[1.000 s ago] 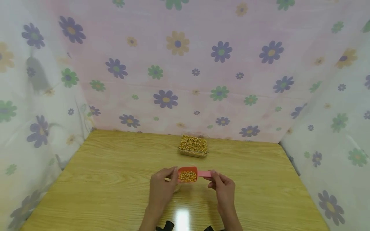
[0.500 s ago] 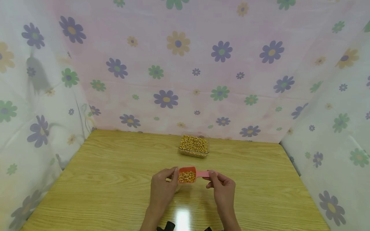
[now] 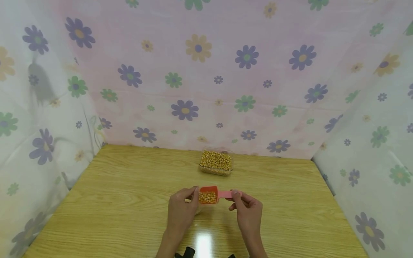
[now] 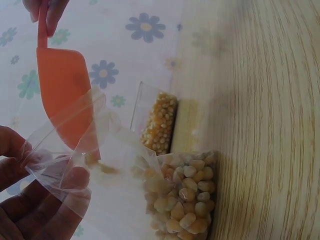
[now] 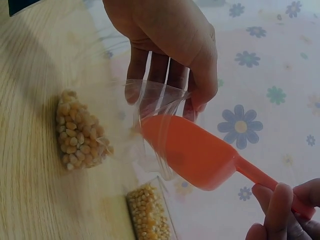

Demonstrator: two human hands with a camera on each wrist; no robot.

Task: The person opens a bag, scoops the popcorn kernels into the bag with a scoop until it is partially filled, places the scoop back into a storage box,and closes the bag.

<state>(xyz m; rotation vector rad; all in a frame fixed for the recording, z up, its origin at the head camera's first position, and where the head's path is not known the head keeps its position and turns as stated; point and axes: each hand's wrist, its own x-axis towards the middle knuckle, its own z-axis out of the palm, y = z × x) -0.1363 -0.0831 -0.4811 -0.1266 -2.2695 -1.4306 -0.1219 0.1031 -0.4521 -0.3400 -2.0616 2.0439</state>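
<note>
My right hand (image 3: 250, 213) grips the thin handle of an orange-red scoop (image 4: 65, 90), which carries yellow corn kernels (image 3: 208, 197). With thumb and fingers, my left hand (image 3: 182, 208) pinches the mouth of a clear plastic bag (image 4: 120, 200). The scoop's front end sits inside that mouth, tipped down toward the bag's bottom in both wrist views. A few blurred kernels (image 4: 107, 169) show just off its lip. At the bottom of the bag, a heap of kernels (image 5: 77, 132) stands on the table. The head view hides most of the bag behind my left hand.
Beyond my hands, a clear rectangular container (image 3: 215, 172) of corn kernels stands near the back of the wooden table (image 3: 135, 179). Flower-patterned cloth (image 3: 219, 71) encloses the back and both sides.
The scoop and my right hand have shifted slightly left, toward the bag. Kernels in the scoop have slid toward its front, baring more of its back. My left hand stays nearly still.
</note>
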